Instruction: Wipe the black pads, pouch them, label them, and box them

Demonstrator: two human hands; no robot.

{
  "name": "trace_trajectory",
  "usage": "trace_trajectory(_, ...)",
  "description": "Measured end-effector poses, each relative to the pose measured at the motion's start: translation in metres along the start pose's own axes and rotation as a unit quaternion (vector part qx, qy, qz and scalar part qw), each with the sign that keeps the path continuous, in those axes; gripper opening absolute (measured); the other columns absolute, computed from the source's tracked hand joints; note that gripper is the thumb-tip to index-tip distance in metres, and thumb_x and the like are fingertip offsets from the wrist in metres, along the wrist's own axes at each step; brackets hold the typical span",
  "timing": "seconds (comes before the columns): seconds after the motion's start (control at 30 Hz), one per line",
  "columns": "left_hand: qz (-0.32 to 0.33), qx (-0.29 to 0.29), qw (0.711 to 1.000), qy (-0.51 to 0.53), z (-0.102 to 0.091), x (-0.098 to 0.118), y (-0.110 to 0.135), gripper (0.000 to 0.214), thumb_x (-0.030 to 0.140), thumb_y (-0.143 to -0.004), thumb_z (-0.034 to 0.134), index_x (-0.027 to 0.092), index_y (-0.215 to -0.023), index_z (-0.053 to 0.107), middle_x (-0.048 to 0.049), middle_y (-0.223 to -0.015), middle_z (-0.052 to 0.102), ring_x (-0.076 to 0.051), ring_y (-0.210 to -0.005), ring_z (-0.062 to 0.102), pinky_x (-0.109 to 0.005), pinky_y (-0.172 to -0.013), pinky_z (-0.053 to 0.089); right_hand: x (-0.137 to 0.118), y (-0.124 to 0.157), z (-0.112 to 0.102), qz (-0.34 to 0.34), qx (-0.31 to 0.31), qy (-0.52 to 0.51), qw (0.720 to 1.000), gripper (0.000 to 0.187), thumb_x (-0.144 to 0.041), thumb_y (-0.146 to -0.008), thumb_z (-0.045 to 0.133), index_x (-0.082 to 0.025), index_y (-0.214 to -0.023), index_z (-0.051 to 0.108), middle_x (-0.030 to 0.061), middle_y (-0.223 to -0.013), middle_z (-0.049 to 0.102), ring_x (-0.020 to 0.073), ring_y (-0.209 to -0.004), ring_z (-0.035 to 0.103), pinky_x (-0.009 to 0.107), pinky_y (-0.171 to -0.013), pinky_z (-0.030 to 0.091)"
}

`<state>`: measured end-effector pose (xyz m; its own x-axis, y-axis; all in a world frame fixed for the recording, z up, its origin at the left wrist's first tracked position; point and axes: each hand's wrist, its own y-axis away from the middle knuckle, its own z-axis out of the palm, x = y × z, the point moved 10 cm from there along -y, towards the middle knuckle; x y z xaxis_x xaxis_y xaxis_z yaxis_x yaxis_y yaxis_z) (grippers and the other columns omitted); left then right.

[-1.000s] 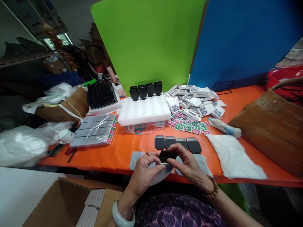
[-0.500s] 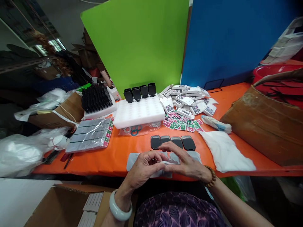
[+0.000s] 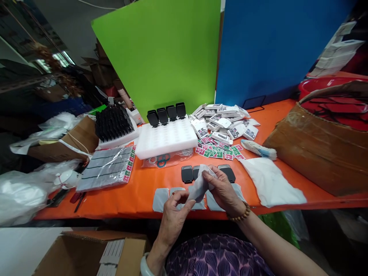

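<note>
Your left hand pinches the pale pouch low, your right hand pinches its upper end — seemingly to keep it steady and stretched — above the orange table.

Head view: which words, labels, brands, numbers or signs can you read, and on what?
None reads clearly.
White boxes: print too small.
Red and green cards: white marks, too small.
Wrapped pack: marks along its coloured edge, too small.
Pale sleeve between left hand and right hand: no print visible.

Single head-worn view, forward and down, close above the orange tabletop, green panel beyond.
</note>
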<state>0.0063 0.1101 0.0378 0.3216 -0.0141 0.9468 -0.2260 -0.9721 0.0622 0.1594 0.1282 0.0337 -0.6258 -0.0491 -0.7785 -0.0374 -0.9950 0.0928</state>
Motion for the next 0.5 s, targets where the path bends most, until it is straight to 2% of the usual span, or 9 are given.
trace_trajectory(0.1, 0.064, 0.045, 0.996, -0.037, -0.006, 0.016, 0.005, 0.015, 0.030, -0.085, 0.058, 0.020, -0.081, 0.068, -0.0026, -0.081, 0.067, -0.016, -0.081, 0.059, -0.028, -0.080, 0.045, 0.001, -0.001, 0.000, 0.009, 0.018, -0.028, 0.999, 0.032, -0.040, -0.066, 0.080, -0.019, -0.070, 0.057, -0.0040, -0.064, 0.054, 0.0087, -0.055, 0.046, 0.020, -0.053, 0.039)
trace_trajectory(0.23, 0.127, 0.078, 0.987, -0.068, -0.015, 0.043, 0.005, 0.012, 0.024, -0.085, 0.059, 0.022, -0.082, 0.070, -0.0015, -0.083, 0.068, -0.015, -0.082, 0.060, -0.025, -0.079, 0.045, -0.007, -0.004, -0.006, -0.024, -0.007, 0.013, 1.000, 0.030, -0.041, -0.071, 0.077, -0.019, -0.069, 0.057, -0.0033, -0.064, 0.054, 0.0104, -0.057, 0.048, 0.022, -0.057, 0.042)
trace_trajectory(0.33, 0.133, 0.074, 0.985, -0.077, -0.017, 0.052, 0.003, 0.010, 0.024, -0.084, 0.060, 0.022, -0.082, 0.070, -0.0019, -0.086, 0.068, -0.015, -0.083, 0.060, -0.025, -0.078, 0.045, -0.016, -0.005, -0.012, -0.061, -0.037, 0.082, 0.994, 0.026, -0.041, -0.074, 0.075, -0.019, -0.072, 0.060, -0.0012, -0.070, 0.059, 0.0126, -0.064, 0.052, 0.025, -0.064, 0.044)
trace_trajectory(0.43, 0.115, 0.071, 0.989, -0.064, -0.020, 0.049, 0.000, 0.012, 0.026, -0.085, 0.059, 0.021, -0.082, 0.069, -0.0024, -0.085, 0.067, -0.016, -0.084, 0.060, -0.025, -0.079, 0.046, -0.018, -0.004, -0.011, -0.061, -0.079, 0.132, 0.986, 0.025, -0.041, -0.073, 0.075, -0.019, -0.074, 0.063, 0.0015, -0.079, 0.062, 0.0149, -0.072, 0.054, 0.027, -0.067, 0.045)
trace_trajectory(0.5, 0.103, 0.070, 0.991, -0.052, -0.022, 0.044, -0.001, 0.013, 0.027, -0.085, 0.059, 0.021, -0.081, 0.069, -0.0027, -0.085, 0.067, -0.016, -0.086, 0.061, -0.026, -0.080, 0.046, -0.020, -0.004, -0.015, -0.056, -0.070, 0.126, 0.988, 0.027, -0.043, -0.073, 0.075, -0.019, -0.074, 0.062, 0.0016, -0.079, 0.062, 0.0146, -0.070, 0.054, 0.026, -0.064, 0.045)
